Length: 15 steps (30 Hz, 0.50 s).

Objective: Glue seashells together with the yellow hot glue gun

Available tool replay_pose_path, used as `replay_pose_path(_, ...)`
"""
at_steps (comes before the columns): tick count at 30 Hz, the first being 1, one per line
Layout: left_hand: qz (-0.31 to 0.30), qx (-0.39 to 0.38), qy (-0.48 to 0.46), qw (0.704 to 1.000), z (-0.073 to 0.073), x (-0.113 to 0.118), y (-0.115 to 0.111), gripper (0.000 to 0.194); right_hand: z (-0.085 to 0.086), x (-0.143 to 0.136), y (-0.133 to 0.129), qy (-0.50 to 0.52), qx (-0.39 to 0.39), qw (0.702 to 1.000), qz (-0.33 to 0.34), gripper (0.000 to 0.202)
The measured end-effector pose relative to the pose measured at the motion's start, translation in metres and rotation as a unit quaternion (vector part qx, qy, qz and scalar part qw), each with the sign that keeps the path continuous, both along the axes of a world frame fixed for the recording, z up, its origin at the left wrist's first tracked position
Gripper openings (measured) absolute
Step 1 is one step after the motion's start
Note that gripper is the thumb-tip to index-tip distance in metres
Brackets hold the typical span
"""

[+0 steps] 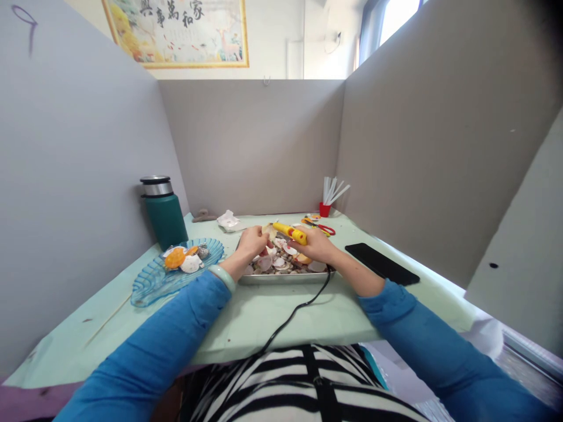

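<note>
My right hand (314,243) is wrapped round a yellow hot glue gun (289,232), whose nozzle points left towards my other hand. A black cord runs from it down over the table edge. My left hand (254,242) is closed, fingertips pinching a pale yellowish shell (270,231) right by the nozzle. Both hands are above a metal tray (285,280) filled with shells (279,261) in white, pinkish and orange tones. My left fingers partly hide the held shell.
On the left, a blue glass dish (152,281) holds several shells, with a green bottle (166,220) behind it. White glue sticks stand in a red cup (325,210) near red-handled scissors (323,227). At right lies a flat black object (382,264). Grey partitions (255,146) enclose the table.
</note>
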State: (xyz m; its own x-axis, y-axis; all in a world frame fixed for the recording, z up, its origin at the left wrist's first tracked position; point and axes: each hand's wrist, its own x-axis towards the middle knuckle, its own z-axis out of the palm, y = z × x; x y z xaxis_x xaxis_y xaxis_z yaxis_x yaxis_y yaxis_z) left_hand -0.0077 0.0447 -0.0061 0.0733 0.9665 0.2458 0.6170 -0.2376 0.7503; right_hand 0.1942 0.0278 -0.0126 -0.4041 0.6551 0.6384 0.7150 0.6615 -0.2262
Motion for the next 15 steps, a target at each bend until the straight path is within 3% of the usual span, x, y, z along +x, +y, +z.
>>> replay_pose_path(15,-0.011,-0.002,0.009,1.0,0.0014,0.0018,-0.0031,0.007,0.0002,0.0007,-0.0002,0.004,0.001,1.0,0.007,0.029)
